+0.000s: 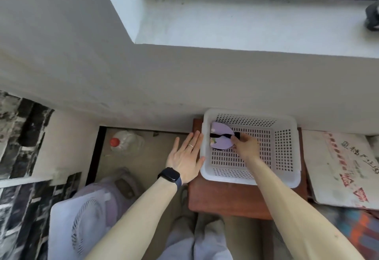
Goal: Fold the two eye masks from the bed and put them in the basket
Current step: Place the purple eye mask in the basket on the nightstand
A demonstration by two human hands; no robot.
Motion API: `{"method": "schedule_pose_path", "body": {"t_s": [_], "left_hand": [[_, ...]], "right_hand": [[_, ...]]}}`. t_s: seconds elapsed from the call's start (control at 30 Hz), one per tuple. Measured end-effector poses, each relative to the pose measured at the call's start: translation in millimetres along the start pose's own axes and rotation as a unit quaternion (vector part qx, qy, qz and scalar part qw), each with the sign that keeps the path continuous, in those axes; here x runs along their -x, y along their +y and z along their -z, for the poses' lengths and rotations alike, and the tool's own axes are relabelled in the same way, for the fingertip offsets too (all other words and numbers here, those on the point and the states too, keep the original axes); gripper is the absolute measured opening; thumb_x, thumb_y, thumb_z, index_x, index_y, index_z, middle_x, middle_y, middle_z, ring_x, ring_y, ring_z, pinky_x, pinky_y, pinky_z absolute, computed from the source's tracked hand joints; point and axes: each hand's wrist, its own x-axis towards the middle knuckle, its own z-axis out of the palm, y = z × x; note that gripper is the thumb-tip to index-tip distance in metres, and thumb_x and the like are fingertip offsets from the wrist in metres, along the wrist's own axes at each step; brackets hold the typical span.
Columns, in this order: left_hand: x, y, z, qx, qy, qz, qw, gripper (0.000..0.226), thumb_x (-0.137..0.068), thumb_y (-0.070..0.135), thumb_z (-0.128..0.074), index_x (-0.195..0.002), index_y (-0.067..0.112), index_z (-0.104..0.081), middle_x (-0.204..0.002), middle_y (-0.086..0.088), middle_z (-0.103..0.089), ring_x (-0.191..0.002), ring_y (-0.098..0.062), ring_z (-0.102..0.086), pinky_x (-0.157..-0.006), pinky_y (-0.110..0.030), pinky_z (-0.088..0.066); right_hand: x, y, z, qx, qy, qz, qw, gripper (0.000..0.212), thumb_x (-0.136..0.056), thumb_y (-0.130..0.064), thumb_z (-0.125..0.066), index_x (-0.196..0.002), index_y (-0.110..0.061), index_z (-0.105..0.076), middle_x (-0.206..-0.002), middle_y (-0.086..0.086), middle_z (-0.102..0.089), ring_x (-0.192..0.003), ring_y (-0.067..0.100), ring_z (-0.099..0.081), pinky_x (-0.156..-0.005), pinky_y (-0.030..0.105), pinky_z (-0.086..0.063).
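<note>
One mask [222, 138] in basket [249, 179], pinched at its edge by right hand [246, 147]; left hand [185, 157] flat, empty. Risk: fold springs open on release.

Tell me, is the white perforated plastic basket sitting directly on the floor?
No, the white perforated plastic basket rests on a reddish-brown wooden stool, raised above the tan floor.

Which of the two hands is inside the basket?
The right hand, holding the lilac eye mask inside the white basket. The left hand, wearing a watch, rests flat outside it.
</note>
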Motion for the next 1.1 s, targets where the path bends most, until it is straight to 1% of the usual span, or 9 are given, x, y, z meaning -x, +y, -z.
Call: {"method": "schedule_pose_path", "body": {"t_s": [0.13, 0.2, 0.23, 0.33, 0.47, 0.7, 0.9, 1.0, 1.1], "left_hand": [[0, 1, -3, -0.013, 0.008, 0.007, 1.000, 0.068, -0.101, 0.050, -0.020, -0.154, 0.021, 0.010, -0.165, 0.005, 0.008, -0.151, -0.013, 0.008, -0.122, -0.048, 0.003], [0, 3, -2, -0.022, 0.011, 0.006, 1.000, 0.068, -0.101, 0.049, -0.021, -0.151, 0.021, 0.014, -0.164, 0.004, 0.009, -0.151, -0.014, 0.007, -0.121, -0.049, 0.003], [0, 4, -1, -0.025, 0.013, 0.006, 1.000, 0.068, -0.100, 0.049, -0.022, -0.150, 0.021, 0.015, -0.164, 0.004, 0.008, -0.152, -0.014, 0.006, -0.120, -0.049, 0.004], [2, 9, 4, -0.039, 0.023, 0.011, 0.999, 0.069, -0.100, 0.047, -0.027, -0.152, 0.019, 0.008, -0.165, 0.000, 0.000, -0.152, -0.018, -0.001, -0.119, -0.049, 0.002], [1, 21, 23, -0.081, 0.002, 0.019, 0.997, 0.070, -0.099, 0.043, -0.033, -0.156, 0.014, -0.002, -0.166, -0.003, -0.004, -0.152, -0.024, -0.001, -0.120, -0.052, -0.003], [5, 71, 85, -0.113, 0.018, -0.039, 0.993, 0.066, -0.098, 0.037, -0.037, -0.156, 0.017, -0.014, -0.166, -0.003, -0.007, -0.152, -0.027, -0.002, -0.120, -0.055, -0.005], [18, 150, 141, -0.095, 0.053, -0.162, 0.981, 0.067, -0.097, 0.043, -0.035, -0.156, 0.020, -0.011, -0.165, 0.000, -0.011, -0.152, -0.025, -0.002, -0.121, -0.054, -0.009], [27, 204, 163, -0.103, 0.074, -0.262, 0.957, 0.067, -0.098, 0.047, -0.033, -0.156, 0.023, -0.009, -0.166, 0.002, -0.009, -0.152, -0.023, 0.002, -0.121, -0.054, -0.004], [47, 265, 176, -0.109, 0.099, -0.359, 0.922, 0.067, -0.099, 0.048, -0.032, -0.157, 0.023, -0.010, -0.166, 0.004, -0.007, -0.152, -0.021, 0.005, -0.122, -0.053, -0.002]], "right_hand": [[-8, 2, -4, 0.117, 0.036, 0.053, 0.991, 0.025, -0.094, -0.028, -0.059, -0.101, -0.009, -0.073, -0.090, 0.011, -0.074, -0.083, 0.033, -0.067, -0.070, 0.043, -0.056], [-13, 6, -5, 0.150, 0.050, 0.068, 0.985, 0.024, -0.094, -0.031, -0.058, -0.096, -0.011, -0.071, -0.092, 0.013, -0.073, -0.080, 0.032, -0.064, -0.055, 0.033, -0.045], [-16, 7, -5, 0.157, 0.049, 0.064, 0.984, 0.024, -0.093, -0.033, -0.058, -0.097, -0.012, -0.069, -0.096, 0.013, -0.070, -0.085, 0.032, -0.062, -0.055, 0.032, -0.039], [-14, 1, -3, 0.137, 0.038, 0.042, 0.989, 0.038, -0.092, -0.039, -0.060, -0.119, -0.012, -0.060, -0.118, 0.015, -0.058, -0.102, 0.033, -0.058, -0.073, 0.035, -0.045], [12, -10, 17, 0.109, 0.030, 0.061, 0.992, 0.054, -0.091, -0.043, -0.062, -0.136, -0.015, -0.050, -0.139, 0.015, -0.051, -0.116, 0.033, -0.057, -0.085, 0.036, -0.049], [112, -26, 92, 0.064, 0.024, 0.136, 0.988, 0.038, -0.093, -0.040, -0.059, -0.125, -0.020, -0.064, -0.127, -0.006, -0.067, -0.119, 0.013, -0.060, -0.096, 0.026, -0.044], [236, -13, 175, 0.048, 0.196, 0.176, 0.964, 0.030, -0.094, -0.035, -0.061, -0.122, -0.028, -0.067, -0.123, -0.016, -0.065, -0.119, -0.001, -0.052, -0.098, 0.013, -0.035], [294, 7, 208, 0.077, 0.321, 0.173, 0.928, 0.029, -0.093, -0.035, -0.061, -0.121, -0.029, -0.068, -0.128, -0.011, -0.065, -0.129, 0.003, -0.048, -0.111, 0.024, -0.036], [355, 32, 231, 0.104, 0.442, 0.139, 0.880, 0.029, -0.093, -0.035, -0.061, -0.120, -0.027, -0.069, -0.128, -0.009, -0.066, -0.132, 0.011, -0.048, -0.113, 0.028, -0.035]]}}
